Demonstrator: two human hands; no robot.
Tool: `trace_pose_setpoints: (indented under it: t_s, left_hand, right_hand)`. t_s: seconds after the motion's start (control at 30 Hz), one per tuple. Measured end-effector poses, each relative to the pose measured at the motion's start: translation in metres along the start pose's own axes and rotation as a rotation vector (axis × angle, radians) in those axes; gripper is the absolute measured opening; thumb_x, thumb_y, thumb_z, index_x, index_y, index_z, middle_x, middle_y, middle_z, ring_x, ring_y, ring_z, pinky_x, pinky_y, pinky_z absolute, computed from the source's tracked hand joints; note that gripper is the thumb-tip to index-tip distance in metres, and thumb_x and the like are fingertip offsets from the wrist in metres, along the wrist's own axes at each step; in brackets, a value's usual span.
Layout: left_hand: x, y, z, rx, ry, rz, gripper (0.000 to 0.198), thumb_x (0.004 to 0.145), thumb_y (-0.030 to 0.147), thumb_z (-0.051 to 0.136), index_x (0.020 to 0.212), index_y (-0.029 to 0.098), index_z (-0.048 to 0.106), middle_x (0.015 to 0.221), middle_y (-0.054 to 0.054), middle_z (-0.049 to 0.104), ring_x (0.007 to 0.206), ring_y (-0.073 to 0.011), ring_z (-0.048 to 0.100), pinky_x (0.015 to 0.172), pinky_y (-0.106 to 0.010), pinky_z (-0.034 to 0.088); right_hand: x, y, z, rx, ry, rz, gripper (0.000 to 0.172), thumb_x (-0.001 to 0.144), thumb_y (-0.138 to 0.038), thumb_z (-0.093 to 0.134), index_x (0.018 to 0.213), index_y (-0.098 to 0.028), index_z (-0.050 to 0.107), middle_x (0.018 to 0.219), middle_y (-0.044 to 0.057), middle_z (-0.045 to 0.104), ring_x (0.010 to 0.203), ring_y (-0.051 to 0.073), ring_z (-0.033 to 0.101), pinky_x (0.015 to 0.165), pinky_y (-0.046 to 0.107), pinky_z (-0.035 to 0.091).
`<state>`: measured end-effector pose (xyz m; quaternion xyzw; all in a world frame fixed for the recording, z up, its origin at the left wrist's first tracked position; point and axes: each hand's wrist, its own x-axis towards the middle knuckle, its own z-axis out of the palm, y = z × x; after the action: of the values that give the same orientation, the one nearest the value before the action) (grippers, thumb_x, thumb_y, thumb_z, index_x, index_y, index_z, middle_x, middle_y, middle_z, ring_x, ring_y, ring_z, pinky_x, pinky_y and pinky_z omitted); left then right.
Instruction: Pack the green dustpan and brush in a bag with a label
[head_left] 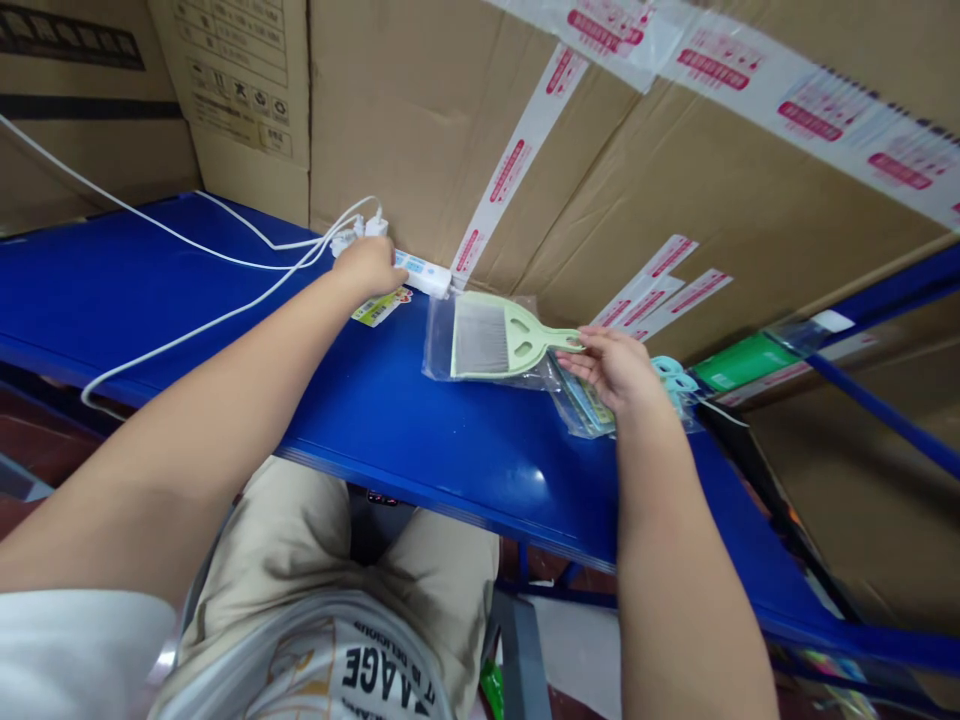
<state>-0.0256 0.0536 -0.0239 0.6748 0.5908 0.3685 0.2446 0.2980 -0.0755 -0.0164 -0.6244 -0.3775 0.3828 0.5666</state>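
Observation:
At the back of the blue shelf my left hand (367,268) is closed over a white power strip (427,275) with white plugs in its far end. My right hand (606,365) pinches the handle end of a pale green dustpan (529,345) with a small brush (481,338) nested in it. A clear plastic bag (441,350) lies under the dustpan's left part. Beneath my right hand lies another clear packet (585,405), its contents partly hidden. A yellow-green card (380,308) lies just below my left hand.
White cables (225,252) run leftward from the strip over the shelf (420,440). Large taped cardboard boxes (420,120) wall off the back. At right are light-blue scissors-like handles (671,375), a green package (746,362) and a blue frame bar (885,410).

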Motion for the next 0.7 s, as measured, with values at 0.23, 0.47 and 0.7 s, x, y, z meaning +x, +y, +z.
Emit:
trace_pose_setpoints:
  t_s: [0.23, 0.47, 0.7]
  left_hand:
    - [-0.004, 0.003, 0.006, 0.312, -0.155, -0.078, 0.032, 0.053, 0.028, 0.090, 0.074, 0.021, 0.066, 0.109, -0.018, 0.075, 0.136, -0.0491, 0.055, 0.113, -0.050, 0.042]
    - [-0.010, 0.007, 0.011, 0.080, -0.286, -0.020, 0.032, 0.046, 0.008, 0.083, 0.054, 0.023, 0.055, 0.082, -0.011, 0.071, 0.132, -0.0412, 0.058, 0.113, -0.039, 0.040]
    - [-0.016, 0.013, 0.010, 0.110, -0.307, 0.017, 0.034, 0.047, 0.013, 0.084, 0.050, 0.024, 0.053, 0.075, -0.006, 0.066, 0.125, -0.0413, 0.061, 0.114, -0.044, 0.039]
  right_hand:
    - [-0.017, -0.005, 0.019, -0.185, 0.012, 0.165, 0.026, 0.081, 0.005, 0.062, 0.080, -0.020, 0.057, 0.058, -0.002, 0.064, 0.048, 0.015, 0.069, 0.043, 0.020, 0.056]
    - [-0.013, 0.005, 0.020, -0.423, -0.009, 0.139, 0.027, 0.078, 0.001, 0.072, 0.076, -0.021, 0.056, 0.053, -0.004, 0.062, 0.040, 0.015, 0.062, 0.031, 0.017, 0.043]
    - [-0.013, 0.004, 0.020, -0.529, 0.026, 0.055, 0.029, 0.078, 0.004, 0.068, 0.071, -0.021, 0.056, 0.045, -0.007, 0.056, 0.035, 0.014, 0.058, 0.029, 0.018, 0.043]
